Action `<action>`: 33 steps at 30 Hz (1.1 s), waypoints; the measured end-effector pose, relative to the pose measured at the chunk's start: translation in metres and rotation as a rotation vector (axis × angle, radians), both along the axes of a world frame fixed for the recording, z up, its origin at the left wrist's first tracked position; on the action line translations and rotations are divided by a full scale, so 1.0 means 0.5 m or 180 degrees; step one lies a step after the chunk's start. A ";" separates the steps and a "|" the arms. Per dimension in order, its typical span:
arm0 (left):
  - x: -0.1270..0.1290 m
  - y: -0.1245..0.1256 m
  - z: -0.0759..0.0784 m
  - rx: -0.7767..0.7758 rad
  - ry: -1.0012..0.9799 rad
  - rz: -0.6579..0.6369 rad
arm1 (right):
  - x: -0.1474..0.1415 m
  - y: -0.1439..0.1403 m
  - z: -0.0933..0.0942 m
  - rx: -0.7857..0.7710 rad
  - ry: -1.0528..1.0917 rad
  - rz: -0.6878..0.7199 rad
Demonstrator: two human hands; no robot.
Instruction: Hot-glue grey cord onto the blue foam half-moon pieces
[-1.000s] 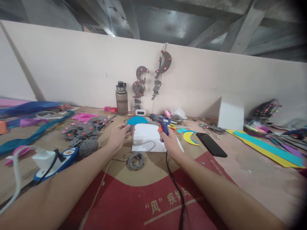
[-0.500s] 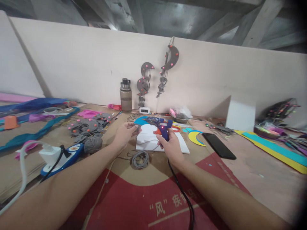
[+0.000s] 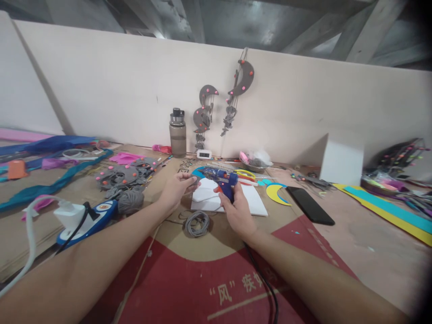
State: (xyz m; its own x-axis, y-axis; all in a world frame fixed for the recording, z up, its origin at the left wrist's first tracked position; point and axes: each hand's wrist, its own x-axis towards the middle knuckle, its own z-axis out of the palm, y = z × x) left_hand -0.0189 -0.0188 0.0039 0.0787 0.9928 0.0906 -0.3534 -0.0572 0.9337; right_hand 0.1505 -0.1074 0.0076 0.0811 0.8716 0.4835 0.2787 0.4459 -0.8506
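Observation:
My right hand (image 3: 239, 213) is wrapped round the handle of a blue glue gun (image 3: 223, 181), whose nozzle points left and whose black cord trails down over the cardboard. A small red light shows on the gun. Left of the nozzle, my left hand (image 3: 178, 191) pinches a small grey piece (image 3: 193, 181), apparently felt, partly hidden by the fingers. Beneath both hands lies a white board (image 3: 248, 200), with a blue shape (image 3: 199, 172) behind it. A coil of grey cord (image 3: 196, 224) rests in front of the board.
Grey felt pieces with pink and orange dots (image 3: 118, 175), a ball of grey yarn (image 3: 131, 203) and a blue power strip (image 3: 107, 211) lie left. A phone (image 3: 308, 204) and yellow crescent (image 3: 277, 193) sit right. Behind stand a water bottle (image 3: 177, 135) and small white clock (image 3: 204, 154).
The glue gun in my right hand has turned a little and its handle has dropped slightly. My left hand keeps its pinch on the grey piece, nearly unmoved.

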 end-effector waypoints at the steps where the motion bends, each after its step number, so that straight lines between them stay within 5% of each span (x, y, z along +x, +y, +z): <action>1: 0.001 0.000 0.000 -0.0013 -0.0008 0.0011 | 0.001 -0.001 0.000 0.0007 -0.0118 -0.0023; 12: 0.003 -0.006 0.004 0.0003 -0.0011 0.0049 | 0.003 -0.004 -0.002 -0.0009 -0.0815 -0.0229; 33: 0.011 -0.004 0.001 0.0000 0.0200 0.0081 | 0.001 -0.003 -0.005 -0.0028 -0.1046 -0.0328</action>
State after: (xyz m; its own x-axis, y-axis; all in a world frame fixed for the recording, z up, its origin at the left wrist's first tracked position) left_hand -0.0134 -0.0208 0.0045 0.0590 0.9945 0.0861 -0.2924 -0.0652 0.9541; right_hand 0.1512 -0.1088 0.0052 0.0101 0.8713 0.4907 0.5817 0.3941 -0.7116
